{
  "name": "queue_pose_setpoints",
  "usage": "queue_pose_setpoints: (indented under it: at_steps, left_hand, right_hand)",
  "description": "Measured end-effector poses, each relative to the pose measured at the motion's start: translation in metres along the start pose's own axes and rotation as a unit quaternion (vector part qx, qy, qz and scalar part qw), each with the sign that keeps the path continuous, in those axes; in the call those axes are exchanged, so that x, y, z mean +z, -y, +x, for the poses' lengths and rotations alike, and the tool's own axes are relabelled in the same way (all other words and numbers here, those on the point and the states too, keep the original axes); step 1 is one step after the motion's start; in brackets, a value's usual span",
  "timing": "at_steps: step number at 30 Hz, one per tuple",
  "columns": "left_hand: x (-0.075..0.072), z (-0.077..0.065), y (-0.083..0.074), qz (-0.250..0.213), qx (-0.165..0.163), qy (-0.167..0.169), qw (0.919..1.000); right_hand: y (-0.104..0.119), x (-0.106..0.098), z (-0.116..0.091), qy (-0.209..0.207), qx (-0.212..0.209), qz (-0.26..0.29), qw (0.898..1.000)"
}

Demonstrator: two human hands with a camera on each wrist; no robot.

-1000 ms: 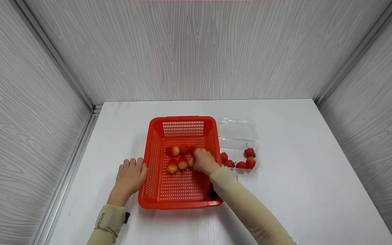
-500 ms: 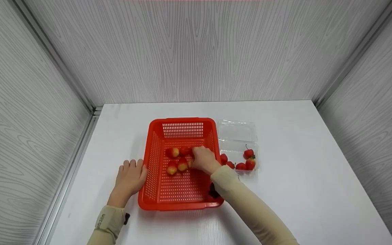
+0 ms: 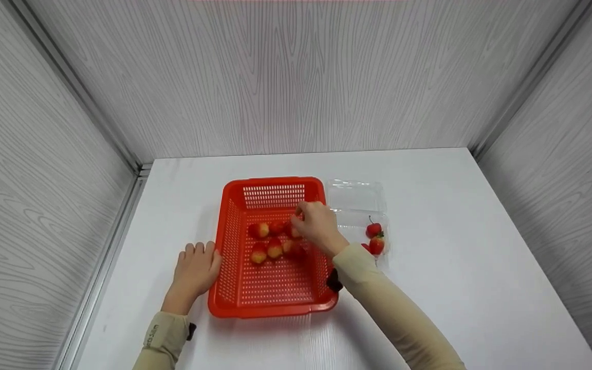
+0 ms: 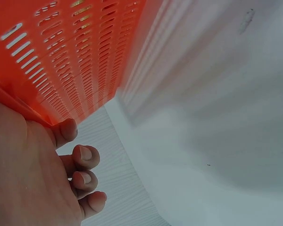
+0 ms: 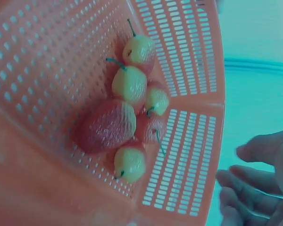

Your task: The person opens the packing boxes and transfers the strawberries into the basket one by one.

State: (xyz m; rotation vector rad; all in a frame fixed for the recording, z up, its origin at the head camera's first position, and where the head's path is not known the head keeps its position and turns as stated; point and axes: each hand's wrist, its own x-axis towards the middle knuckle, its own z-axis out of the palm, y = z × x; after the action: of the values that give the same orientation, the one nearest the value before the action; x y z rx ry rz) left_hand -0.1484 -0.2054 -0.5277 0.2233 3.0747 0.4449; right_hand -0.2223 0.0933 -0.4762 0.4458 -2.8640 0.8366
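A red perforated plastic basket [image 3: 273, 293] sits on the white table. Inside lie several small red-and-yellow fruits, among them an apple-like fruit [image 3: 258, 253] and another with a green stem [image 5: 139, 49]. A larger red fruit [image 5: 106, 127] lies against them in the right wrist view. My left hand [image 3: 196, 267] holds the basket's left rim, thumb at the rim and the other fingers outside the wall, bent in the left wrist view. Above the basket's right side hovers my right hand [image 3: 317, 226], its loosely bent fingers [image 5: 254, 188] apart with nothing between them. It hides part of the right rim.
Right of the basket lies a clear plastic clamshell box [image 3: 355, 195] with its lid folded back. It contains red fruits, including a strawberry [image 3: 376, 245] and a stemmed cherry-like fruit [image 3: 373, 229]; my right arm covers some of it. Grey wood-grain panels [image 3: 285, 77] enclose the table.
My right hand has lifted off the fruits and shifted up and right, uncovering a fruit at the row's right end. My left hand stays at the rim.
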Motion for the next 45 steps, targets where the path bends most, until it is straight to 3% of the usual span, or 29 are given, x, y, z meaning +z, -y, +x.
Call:
queue_pose_setpoints:
  at_steps: [9, 14, 21, 24, 28, 37, 45]
  left_hand:
    - [0.0, -0.001, -0.001, -0.003, -0.003, -0.005, 1.0]
    - [0.002, 0.0, 0.0, -0.007, -0.006, -0.001, 1.0]
    - [0.002, 0.0, 0.001, -0.006, -0.001, -0.003, 1.0]
    - [0.002, 0.0, 0.001, -0.009, -0.001, -0.001, 1.0]
    - [0.002, 0.0, 0.0, -0.014, -0.001, -0.003, 0.9999]
    - [0.0, -0.001, 0.0, -0.008, -0.001, -0.008, 0.9999]
    - [0.001, -0.001, 0.0, -0.011, -0.003, 0.001, 0.9999]
  right_hand:
    - [-0.032, -0.014, -0.001, -0.094, 0.004, -0.008, 0.996]
    - [-0.062, -0.016, -0.006, -0.112, 0.039, -0.013, 0.993]
    - [-0.099, -0.015, -0.026, -0.079, 0.055, -0.078, 0.992]
    - [-0.104, -0.019, -0.037, -0.041, 0.07, -0.119, 0.99]
    - [-0.103, -0.027, -0.049, 0.021, 0.108, -0.135, 0.985]
    - [-0.107, -0.026, -0.058, 0.08, 0.167, -0.102, 0.977]
    - [-0.112, -0.017, -0.064, 0.09, 0.189, -0.054, 0.976]
